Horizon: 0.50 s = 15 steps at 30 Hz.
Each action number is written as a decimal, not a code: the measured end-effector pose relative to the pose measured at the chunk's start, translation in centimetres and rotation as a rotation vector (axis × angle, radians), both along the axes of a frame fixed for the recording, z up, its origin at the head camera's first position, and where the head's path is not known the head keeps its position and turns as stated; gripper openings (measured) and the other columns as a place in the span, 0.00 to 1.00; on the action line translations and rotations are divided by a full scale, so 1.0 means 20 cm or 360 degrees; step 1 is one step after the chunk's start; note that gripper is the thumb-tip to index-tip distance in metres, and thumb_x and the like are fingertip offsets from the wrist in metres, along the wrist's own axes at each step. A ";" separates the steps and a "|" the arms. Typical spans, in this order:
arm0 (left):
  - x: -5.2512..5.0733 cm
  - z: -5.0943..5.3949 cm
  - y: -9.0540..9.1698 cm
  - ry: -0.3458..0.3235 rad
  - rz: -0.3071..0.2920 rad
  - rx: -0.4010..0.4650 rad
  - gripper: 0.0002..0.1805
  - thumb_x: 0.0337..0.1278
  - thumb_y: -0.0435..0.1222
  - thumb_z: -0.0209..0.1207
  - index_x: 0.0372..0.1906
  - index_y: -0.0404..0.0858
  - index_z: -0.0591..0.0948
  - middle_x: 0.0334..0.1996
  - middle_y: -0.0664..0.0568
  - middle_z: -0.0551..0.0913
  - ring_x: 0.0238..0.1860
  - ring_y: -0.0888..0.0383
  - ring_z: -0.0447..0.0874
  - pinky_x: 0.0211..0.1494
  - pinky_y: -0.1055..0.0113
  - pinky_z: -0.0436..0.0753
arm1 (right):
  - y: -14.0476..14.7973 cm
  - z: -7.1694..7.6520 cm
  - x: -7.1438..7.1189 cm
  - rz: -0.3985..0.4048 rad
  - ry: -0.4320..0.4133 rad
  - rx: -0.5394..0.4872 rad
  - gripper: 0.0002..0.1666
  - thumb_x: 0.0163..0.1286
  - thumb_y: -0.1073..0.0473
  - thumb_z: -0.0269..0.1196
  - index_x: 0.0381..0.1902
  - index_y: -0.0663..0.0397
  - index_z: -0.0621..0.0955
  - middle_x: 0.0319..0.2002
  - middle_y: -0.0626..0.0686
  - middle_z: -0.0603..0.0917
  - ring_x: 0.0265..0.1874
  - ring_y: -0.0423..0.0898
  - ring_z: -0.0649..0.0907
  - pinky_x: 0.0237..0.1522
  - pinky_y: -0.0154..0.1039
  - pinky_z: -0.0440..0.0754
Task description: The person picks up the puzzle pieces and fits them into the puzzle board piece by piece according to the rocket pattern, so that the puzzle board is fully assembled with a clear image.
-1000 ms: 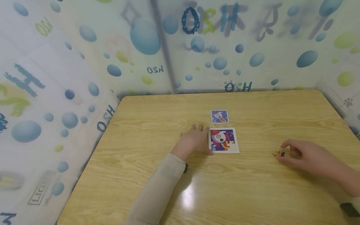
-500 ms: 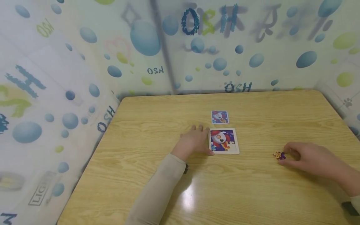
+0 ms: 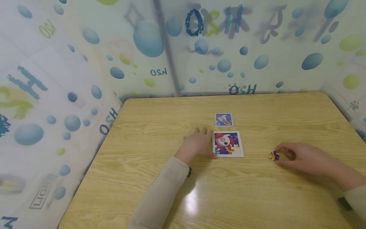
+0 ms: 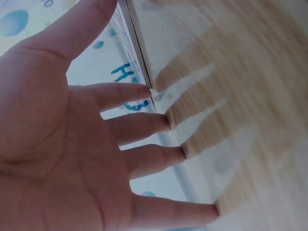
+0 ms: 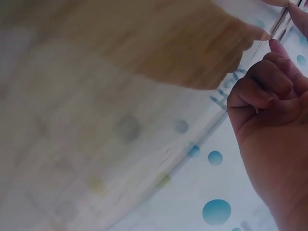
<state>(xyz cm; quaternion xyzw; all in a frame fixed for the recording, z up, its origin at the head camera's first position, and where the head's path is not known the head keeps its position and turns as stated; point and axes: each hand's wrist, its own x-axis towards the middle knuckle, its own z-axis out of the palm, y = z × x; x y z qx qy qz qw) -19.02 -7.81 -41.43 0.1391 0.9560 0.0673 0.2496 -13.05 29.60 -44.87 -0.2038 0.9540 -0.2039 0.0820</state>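
Observation:
A square jigsaw puzzle point(image 3: 224, 140) in a white frame lies flat on the table, showing a red, white and purple picture with a pale gap at its lower right. My left hand point(image 3: 197, 144) rests at the puzzle's left side, thumb and index finger touching its edge; the left wrist view shows the fingers point(image 4: 149, 161) straight and spread, tips on the table. To the right of the puzzle, my right hand point(image 3: 303, 159) pinches a small purple and orange puzzle piece point(image 3: 273, 156) between thumb and index finger. Its other fingers point(image 5: 255, 91) are curled in the right wrist view.
A small picture card point(image 3: 224, 119) with a similar design lies just behind the puzzle. The wood-grain table point(image 3: 243, 194) reaches back to a wall point(image 3: 200, 63) printed with bubbles and letters. Another patterned wall point(image 3: 48, 105) stands along the left side.
My right hand has taken the puzzle piece between thumb and index finger and moved it a little left, nearer the puzzle. My left hand stays beside the puzzle.

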 end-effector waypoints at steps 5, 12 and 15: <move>0.00 -0.01 0.00 0.0005 -0.0007 -0.0013 0.61 0.54 0.64 0.74 0.87 0.53 0.55 0.89 0.47 0.47 0.89 0.38 0.42 0.77 0.18 0.57 | -0.04 -0.01 -0.03 0.0040 -0.0029 -0.0050 0.20 0.68 0.39 0.74 0.51 0.39 0.85 0.23 0.39 0.67 0.21 0.30 0.62 0.25 0.30 0.61; 0.00 0.00 0.01 -0.0003 0.0001 -0.0025 0.61 0.54 0.64 0.74 0.87 0.53 0.54 0.89 0.47 0.48 0.89 0.38 0.43 0.77 0.18 0.57 | -0.12 0.00 -0.07 0.0067 -0.0058 -0.0038 0.22 0.66 0.39 0.76 0.49 0.43 0.85 0.23 0.39 0.70 0.22 0.31 0.65 0.26 0.30 0.64; 0.00 0.00 0.01 -0.0001 0.0001 -0.0022 0.61 0.54 0.64 0.74 0.87 0.53 0.54 0.89 0.47 0.48 0.89 0.38 0.43 0.77 0.18 0.57 | -0.15 0.00 -0.09 0.0103 -0.0027 -0.0031 0.21 0.64 0.41 0.77 0.48 0.45 0.85 0.23 0.39 0.71 0.22 0.31 0.66 0.27 0.30 0.66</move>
